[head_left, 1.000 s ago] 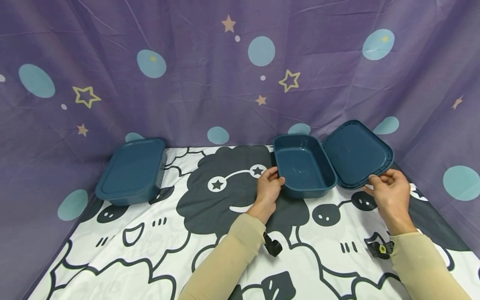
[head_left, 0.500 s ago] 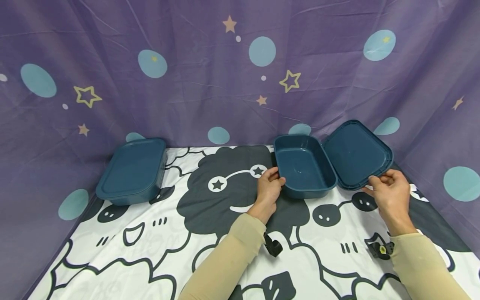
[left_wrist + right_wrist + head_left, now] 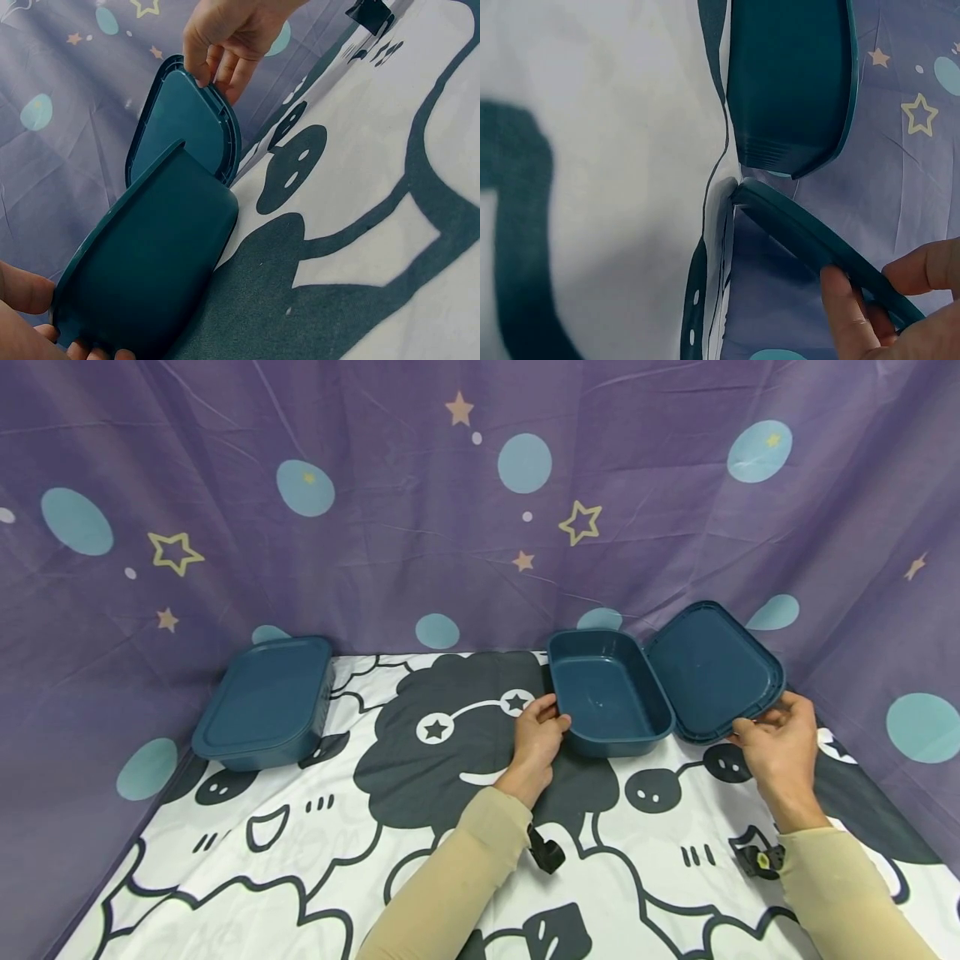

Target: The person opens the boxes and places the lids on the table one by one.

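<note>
A dark blue plastic storage box (image 3: 617, 747) stands uncovered at the back right, its inside bare. My left hand (image 3: 537, 745) holds its left side near the front corner, thumb at the rim and fingers against the wall in the left wrist view. Right beside the box leans its matching lid (image 3: 712, 672), underside with the grooved rim facing me. My right hand (image 3: 782, 752) pinches the lid's near right edge between thumb and fingers. In the right wrist view the lid (image 3: 802, 225) slants up from the cloth, its low edge close to the box (image 3: 791, 82).
A second dark blue box (image 3: 262, 697) with its lid on stands at the back left. A white cloth (image 3: 247, 910) with black cartoon sheep covers the table. Behind hangs a purple curtain (image 3: 405, 518) with stars and dots, close behind the boxes.
My right hand has shifted slightly left, and the lid's held edge has tipped a little with it. The left hand and the uncovered box have stayed put.
</note>
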Available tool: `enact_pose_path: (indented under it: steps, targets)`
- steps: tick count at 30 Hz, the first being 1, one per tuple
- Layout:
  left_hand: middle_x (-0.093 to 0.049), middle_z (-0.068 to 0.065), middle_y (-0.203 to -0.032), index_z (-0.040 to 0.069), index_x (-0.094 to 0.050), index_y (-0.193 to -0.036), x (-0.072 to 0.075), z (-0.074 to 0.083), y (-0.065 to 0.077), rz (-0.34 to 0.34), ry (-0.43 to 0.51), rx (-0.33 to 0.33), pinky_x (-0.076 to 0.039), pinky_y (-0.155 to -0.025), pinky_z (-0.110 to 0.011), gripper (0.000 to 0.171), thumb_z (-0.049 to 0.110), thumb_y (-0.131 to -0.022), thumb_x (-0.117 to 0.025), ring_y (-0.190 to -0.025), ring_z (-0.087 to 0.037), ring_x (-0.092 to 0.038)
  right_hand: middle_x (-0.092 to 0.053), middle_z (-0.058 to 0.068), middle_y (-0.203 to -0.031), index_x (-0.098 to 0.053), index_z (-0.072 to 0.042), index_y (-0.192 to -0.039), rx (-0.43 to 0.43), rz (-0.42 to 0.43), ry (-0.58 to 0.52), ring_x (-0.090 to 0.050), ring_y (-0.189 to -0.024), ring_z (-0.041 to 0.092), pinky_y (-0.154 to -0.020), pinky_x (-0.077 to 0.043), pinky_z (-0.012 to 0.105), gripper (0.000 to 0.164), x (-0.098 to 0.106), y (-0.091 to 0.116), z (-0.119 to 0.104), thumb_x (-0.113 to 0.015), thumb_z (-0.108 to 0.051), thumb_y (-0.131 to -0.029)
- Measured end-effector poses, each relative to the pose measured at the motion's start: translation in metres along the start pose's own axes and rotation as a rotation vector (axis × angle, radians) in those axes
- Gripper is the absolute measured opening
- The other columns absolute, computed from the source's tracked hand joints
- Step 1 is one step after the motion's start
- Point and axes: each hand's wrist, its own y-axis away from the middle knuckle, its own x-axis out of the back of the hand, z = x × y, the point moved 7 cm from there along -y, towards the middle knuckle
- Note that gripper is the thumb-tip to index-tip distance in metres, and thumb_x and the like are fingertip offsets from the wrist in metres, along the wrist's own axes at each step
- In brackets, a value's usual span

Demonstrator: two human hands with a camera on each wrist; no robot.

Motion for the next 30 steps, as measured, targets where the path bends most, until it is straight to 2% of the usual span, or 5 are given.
enact_pose_path:
  steps: [6, 10, 15, 22, 30]
  targets:
    - [-0.059, -0.022, -0.122, -0.001, -0.056, -0.129, 0.0, 0.0, 0.0, -0.001, -0.002, 0.002, -0.049, -0.086, -0.041, 0.045, -0.005, -0.084, -0.062, -0.092, -0.017, -0.058, -0.054, 0.0, -0.101, -0.039, -0.011, -0.132, 0.089, 0.025, 0.007, -0.063, -0.071, 0.003, -0.059, -0.054, 0.021, 0.054, -0.001, -0.021, 0.029, -0.059, -0.001, -0.082]
    - [-0.059, -0.022, -0.122, -0.001, -0.056, -0.129, 0.0, 0.0, 0.0, 0.001, -0.002, 0.004, -0.049, -0.084, -0.039, 0.046, -0.004, -0.083, -0.062, -0.092, -0.017, -0.059, -0.052, 0.002, -0.103, -0.043, -0.002, -0.127, 0.031, 0.052, 0.04, -0.059, -0.067, -0.004, -0.057, -0.051, 0.014, 0.044, 0.002, -0.003, 0.006, -0.055, -0.003, -0.085]
    - [-0.059, -0.022, -0.122, -0.001, -0.056, -0.129, 0.0, 0.0, 0.0, 0.0, -0.002, 0.004, -0.049, -0.083, -0.037, 0.046, -0.004, -0.084, -0.062, -0.091, -0.016, -0.059, -0.053, 0.005, -0.104, -0.043, 0.003, -0.131, -0.006, 0.059, 0.11, -0.053, -0.066, -0.006, -0.056, -0.047, 0.01, 0.048, 0.007, 0.012, -0.016, -0.054, -0.003, -0.085]
    - [-0.059, -0.022, -0.122, -0.002, -0.056, -0.129, 0.0, 0.0, 0.0, -0.001, -0.001, -0.001, -0.049, -0.082, -0.037, 0.046, -0.005, -0.084, -0.062, -0.091, -0.016, -0.058, -0.054, 0.003, -0.105, -0.048, -0.003, -0.135, -0.013, 0.093, 0.216, -0.053, -0.08, 0.005, -0.057, -0.04, 0.012, 0.053, 0.012, 0.013, -0.02, -0.055, -0.004, -0.082]
    - [-0.058, -0.022, -0.122, -0.001, -0.056, -0.129, 0.0, 0.0, 0.0, 0.001, 0.0, 0.003, -0.049, -0.083, -0.037, 0.046, -0.005, -0.084, -0.062, -0.092, -0.017, -0.058, -0.05, -0.003, -0.103, -0.045, -0.005, -0.138, -0.023, 0.108, 0.191, -0.047, -0.075, -0.001, -0.055, -0.04, 0.012, 0.057, 0.015, 0.013, -0.021, -0.054, -0.002, -0.082]
